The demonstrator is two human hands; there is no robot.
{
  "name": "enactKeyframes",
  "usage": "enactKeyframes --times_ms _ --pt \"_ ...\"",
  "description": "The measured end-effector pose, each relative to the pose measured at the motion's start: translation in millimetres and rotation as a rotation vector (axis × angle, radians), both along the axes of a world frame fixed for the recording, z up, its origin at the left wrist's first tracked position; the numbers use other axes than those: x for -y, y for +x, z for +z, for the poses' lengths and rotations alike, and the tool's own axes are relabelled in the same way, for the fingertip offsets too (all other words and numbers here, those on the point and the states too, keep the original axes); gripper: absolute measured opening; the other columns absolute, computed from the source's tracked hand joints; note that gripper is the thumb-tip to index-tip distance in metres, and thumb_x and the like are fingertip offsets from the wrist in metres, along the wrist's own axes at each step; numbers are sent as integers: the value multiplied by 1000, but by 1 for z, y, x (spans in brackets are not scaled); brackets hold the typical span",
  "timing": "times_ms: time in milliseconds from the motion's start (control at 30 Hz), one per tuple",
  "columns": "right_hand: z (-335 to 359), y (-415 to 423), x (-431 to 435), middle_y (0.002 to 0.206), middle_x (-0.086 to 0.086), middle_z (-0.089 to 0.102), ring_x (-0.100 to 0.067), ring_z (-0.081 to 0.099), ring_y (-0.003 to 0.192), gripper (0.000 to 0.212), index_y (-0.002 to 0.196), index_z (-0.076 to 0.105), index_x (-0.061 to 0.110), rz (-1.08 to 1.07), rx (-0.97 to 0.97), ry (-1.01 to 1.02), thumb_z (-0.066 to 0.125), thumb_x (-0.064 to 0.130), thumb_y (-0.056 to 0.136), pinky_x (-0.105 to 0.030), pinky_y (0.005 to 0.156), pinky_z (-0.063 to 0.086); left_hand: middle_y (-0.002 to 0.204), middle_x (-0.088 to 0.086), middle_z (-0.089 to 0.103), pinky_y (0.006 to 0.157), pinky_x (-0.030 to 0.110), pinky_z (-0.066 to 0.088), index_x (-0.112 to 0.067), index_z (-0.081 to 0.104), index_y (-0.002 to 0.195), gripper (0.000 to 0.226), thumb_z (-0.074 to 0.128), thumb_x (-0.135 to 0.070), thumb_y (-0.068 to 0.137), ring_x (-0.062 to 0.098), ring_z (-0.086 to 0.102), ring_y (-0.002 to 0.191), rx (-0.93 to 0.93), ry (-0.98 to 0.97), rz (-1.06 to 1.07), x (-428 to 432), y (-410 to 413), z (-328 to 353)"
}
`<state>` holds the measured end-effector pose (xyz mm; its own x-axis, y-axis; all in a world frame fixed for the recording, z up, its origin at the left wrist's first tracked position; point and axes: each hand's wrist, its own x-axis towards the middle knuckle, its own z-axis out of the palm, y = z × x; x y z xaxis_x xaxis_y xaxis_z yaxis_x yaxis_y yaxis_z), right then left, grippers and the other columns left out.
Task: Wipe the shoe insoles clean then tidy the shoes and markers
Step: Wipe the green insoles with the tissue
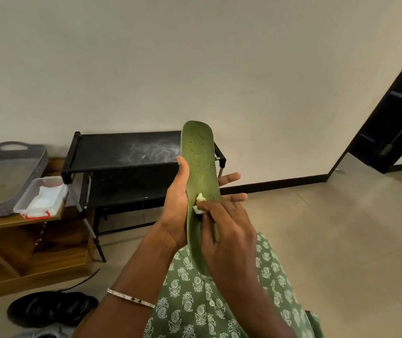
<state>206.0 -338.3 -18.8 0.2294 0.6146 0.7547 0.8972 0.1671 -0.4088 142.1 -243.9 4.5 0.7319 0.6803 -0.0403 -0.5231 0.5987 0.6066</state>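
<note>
A green shoe insole (198, 157) stands upright in front of me, toe end up. My left hand (178, 203) grips it from the left, thumb on its front edge, fingers showing behind on the right. My right hand (224, 230) pinches a small white wipe (199, 203) and presses it on the insole's middle. A pair of black shoes (51, 308) lies on the floor at the lower left. No markers are visible.
A black two-tier shoe rack (121, 167) stands against the wall behind the insole. On a wooden shelf unit (31, 240) at the left sit a grey basket tray (4, 176) and a clear box of wipes (42, 198). A dark door (397, 113) stands open at the right.
</note>
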Motion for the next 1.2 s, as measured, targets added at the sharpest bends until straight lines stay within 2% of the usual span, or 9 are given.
enactKeyframes --times_ms 100,233,367,600,700,867,1000,1100,1200 --pt "15 13 -12 100 0 73 -12 63 93 21 104 76 12 5 -47 10 72 4 85 -28 79 54 137 21 59 109 53 43 -8 57 136 91 25 -80 90 44 52 129 -52 31 16 3 0 1" --pt "42 29 -37 101 -2 71 -18 65 92 21 106 76 12 -5 -72 13 68 6 88 -38 75 57 112 13 71 88 38 59 -12 74 113 72 31 -67 97 25 70 104 -54 71 63 12 4 2" --pt "47 26 -42 104 -1 71 -17 64 97 21 108 76 13 -18 -76 1 67 8 89 -36 81 56 119 14 70 94 39 57 -13 72 120 69 33 -65 97 27 68 111 -51 72 76 13 2 4" --pt "19 3 -9 104 0 72 -12 64 96 22 107 75 12 -14 -86 4 72 6 86 -30 84 56 143 29 50 115 55 35 -4 57 136 95 27 -81 88 47 40 139 -53 13 -21 5 -2 3" --pt "24 10 -14 101 0 73 -14 66 92 21 105 76 13 7 -109 0 72 7 85 -36 79 58 144 28 50 115 51 37 2 55 138 100 27 -81 89 38 48 135 -75 42 -17 3 -1 -1" --pt "51 30 -42 99 -1 73 -18 65 91 19 106 76 13 -26 -103 46 68 8 88 -38 77 57 122 12 69 92 40 57 -19 74 117 65 33 -66 97 26 67 113 -60 65 60 13 6 0" --pt "53 26 -45 102 1 72 -16 60 96 20 106 75 14 -26 -73 32 67 6 90 -29 82 51 122 13 70 90 39 59 -21 76 114 63 33 -63 99 26 68 112 -56 81 64 18 5 4" --pt "40 10 -31 102 0 71 -15 60 95 20 105 74 13 -26 -66 33 67 4 89 -26 83 50 142 28 51 114 53 39 -7 58 137 81 40 -73 93 40 50 134 -88 79 52 8 2 -1" --pt "22 0 -14 104 -2 71 -12 62 99 23 108 73 10 -53 -94 37 70 3 87 -18 91 48 149 29 43 121 56 24 6 48 141 106 35 -84 86 45 36 142 -82 102 -75 6 1 -2"
